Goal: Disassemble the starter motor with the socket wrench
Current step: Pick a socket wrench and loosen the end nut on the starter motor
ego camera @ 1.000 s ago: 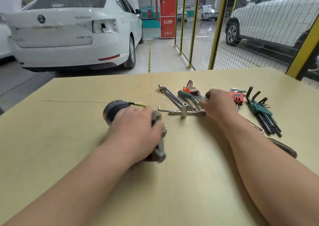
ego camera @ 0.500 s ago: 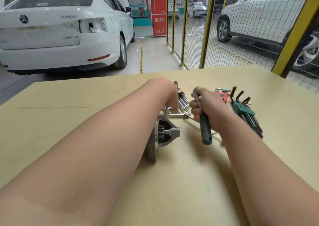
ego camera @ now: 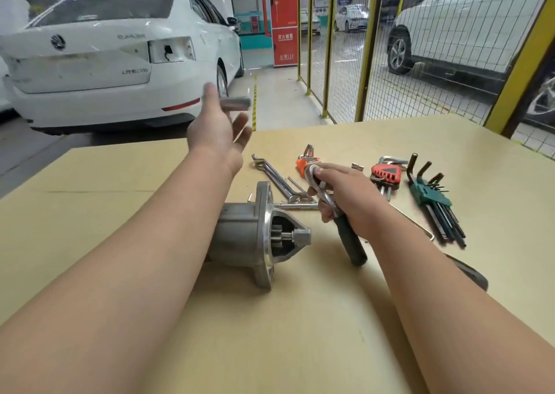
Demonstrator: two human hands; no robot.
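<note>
The starter motor (ego camera: pixel 255 237), a grey metal body with a wide flange, lies on its side on the table (ego camera: pixel 300 333), its nose pointing right. My right hand (ego camera: pixel 348 198) grips the socket wrench (ego camera: pixel 353 245) just right of the motor, thumb on the chrome ratchet head, black handle pointing toward me. My left hand (ego camera: pixel 216 126) is raised above the table's far edge, thumb up and fingers spread. A blurred silver socket (ego camera: pixel 235 104) sits beside the thumb; whether the fingers hold it is unclear. My left forearm crosses over the motor's rear end.
Loose tools lie behind the motor: a long bent chrome wrench (ego camera: pixel 276 177), an orange-holdered key set (ego camera: pixel 304 159), a red-holdered hex key set (ego camera: pixel 386 175), a green-holdered hex key set (ego camera: pixel 432 195). A yellow mesh fence (ego camera: pixel 366 48) and a white car (ego camera: pixel 105 57) stand beyond the table.
My left hand left the tool pile and rose up with the socket near it, uncovering the motor. My right hand turned the wrench, its handle now pointing toward me.
</note>
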